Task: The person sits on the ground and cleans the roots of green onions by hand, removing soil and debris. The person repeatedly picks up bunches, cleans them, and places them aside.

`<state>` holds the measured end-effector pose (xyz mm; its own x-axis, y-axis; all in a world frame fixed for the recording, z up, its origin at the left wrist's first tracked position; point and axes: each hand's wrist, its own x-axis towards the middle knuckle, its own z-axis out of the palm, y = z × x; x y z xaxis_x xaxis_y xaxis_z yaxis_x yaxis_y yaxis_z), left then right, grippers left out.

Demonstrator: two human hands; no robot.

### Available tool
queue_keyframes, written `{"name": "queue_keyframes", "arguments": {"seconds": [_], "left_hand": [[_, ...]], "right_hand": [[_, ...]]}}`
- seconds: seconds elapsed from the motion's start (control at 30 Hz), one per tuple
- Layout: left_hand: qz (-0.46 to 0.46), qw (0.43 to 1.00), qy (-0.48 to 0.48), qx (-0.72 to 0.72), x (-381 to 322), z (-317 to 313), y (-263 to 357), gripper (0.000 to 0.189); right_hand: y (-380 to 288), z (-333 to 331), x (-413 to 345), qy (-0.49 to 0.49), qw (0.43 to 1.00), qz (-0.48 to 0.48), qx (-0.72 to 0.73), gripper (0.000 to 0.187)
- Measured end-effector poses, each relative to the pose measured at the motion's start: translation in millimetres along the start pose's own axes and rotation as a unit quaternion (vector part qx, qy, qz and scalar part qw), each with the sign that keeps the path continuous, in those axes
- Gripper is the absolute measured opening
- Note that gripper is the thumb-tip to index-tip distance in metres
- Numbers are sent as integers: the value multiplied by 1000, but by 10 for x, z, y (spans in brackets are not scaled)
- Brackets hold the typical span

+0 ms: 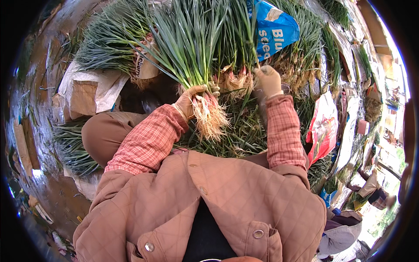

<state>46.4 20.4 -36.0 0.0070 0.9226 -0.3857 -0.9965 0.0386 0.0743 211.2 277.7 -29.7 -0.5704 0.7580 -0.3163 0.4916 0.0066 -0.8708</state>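
My gloved left hand [193, 98] is closed around a bunch of green onions [196, 49], just above their reddish bases. The pale roots [211, 121] hang below the hand, and the long leaves point away from me. To the right, my gloved right hand [267, 78] pinches a thin stalk or leaf [256, 54] between thumb and fingers. Between the hands and just beyond them stand more green onions with their roots [236, 82] towards me. A blue printed plastic sack [278, 31] lies beyond my right hand.
Trimmed green leaves [242, 131] litter the ground before my lap. At the left, a pile of green onions [111, 39] rests by a white sack [104, 86], with another pile [77, 147] near my knee. A red and white bag [324, 127] lies right. Another person [340, 232] is at lower right.
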Motion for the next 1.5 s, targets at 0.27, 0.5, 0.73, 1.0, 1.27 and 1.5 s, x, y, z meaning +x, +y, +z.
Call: {"name": "queue_keyframes", "arguments": {"seconds": [0.27,0.5,0.73,1.0,1.27,1.5], "left_hand": [[-3,999,-9,-35,-116,12,3,30],[-18,1000,13,-4,-81,-57,-2,32],[-26,1000,-3,-16,49,-12,-17,41],[-39,997,48,-44,-74,-17,-29,33],[-28,999,-34,-26,-200,98,-3,38],[-26,997,-70,-11,-142,-85,21,38]], "right_hand": [[324,542,-457,-422,713,44,-559,26],[487,309,486,-68,908,187,-368,33],[-193,612,-542,-82,949,-117,-283,10],[-128,630,-755,-424,849,-82,-304,33],[-432,1308,-580,-178,813,271,483,24],[-153,1378,-655,-220,735,224,601,27]]}}
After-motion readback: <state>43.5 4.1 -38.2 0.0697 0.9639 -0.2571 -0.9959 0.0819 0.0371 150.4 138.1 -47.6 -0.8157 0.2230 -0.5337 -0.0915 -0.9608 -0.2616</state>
